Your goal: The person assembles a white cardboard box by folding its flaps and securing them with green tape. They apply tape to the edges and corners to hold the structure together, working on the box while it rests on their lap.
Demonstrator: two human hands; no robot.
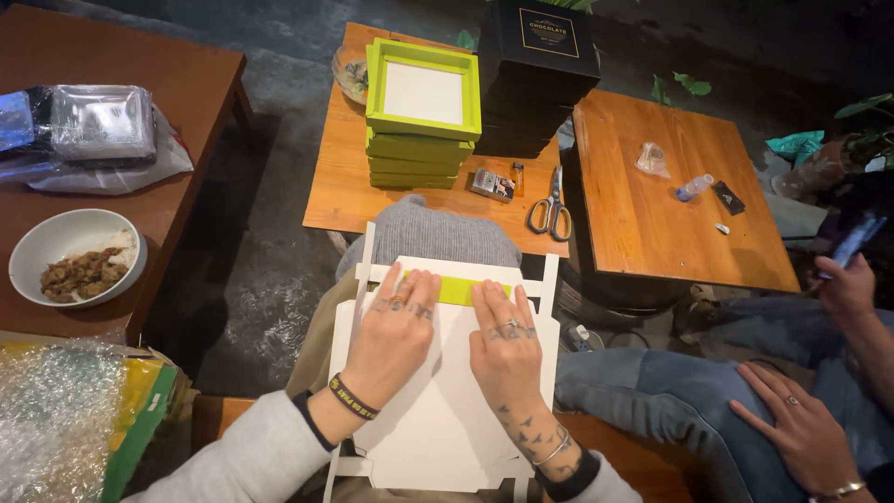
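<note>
A flat white cardboard box blank (438, 410) lies across my lap. Its far flap is folded over and shows a lime-green strip (458, 290). My left hand (396, 331) presses flat on the left part of that fold, fingers together, with rings and a dark wristband. My right hand (505, 340) presses on the right part of the fold, wearing a ring and a thin bracelet. Both hands rest on the card and grip nothing.
Ahead, a small wooden table (340, 200) carries a stack of lime-green box trays (421, 116), a stack of black boxes (535, 74), scissors (551, 212) and a lighter. Another person (801, 410) sits to my right holding a phone. A bowl of food (76, 256) sits on the left table; bubble wrap (51, 410) lies lower left.
</note>
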